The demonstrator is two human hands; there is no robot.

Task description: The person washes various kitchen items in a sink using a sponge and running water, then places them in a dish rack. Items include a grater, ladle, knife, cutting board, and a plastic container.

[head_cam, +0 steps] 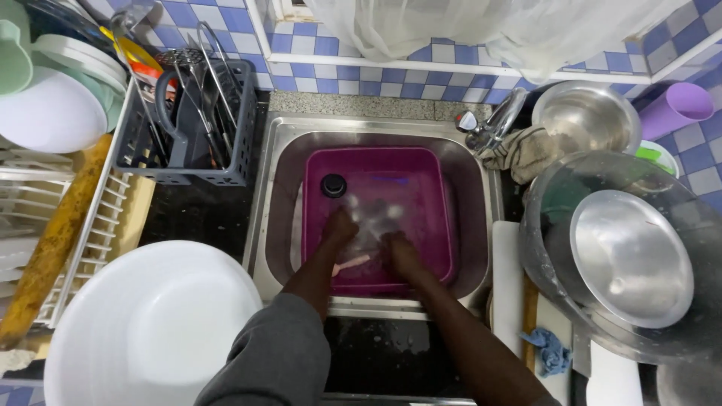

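While both hands, left (340, 225) and right (400, 252), work inside the magenta basin (436, 195), finger state unclear; rubbing is best kept low over the basin.

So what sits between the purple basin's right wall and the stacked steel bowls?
In the head view: the sink wall and rim, then a white board on the counter, between purple basin and steel bowls.

white bowl (150, 331) front left | grey cutlery basket (188, 124) behind it | tap (492, 120) by a rag (526, 150) | purple cup (677, 109) far right
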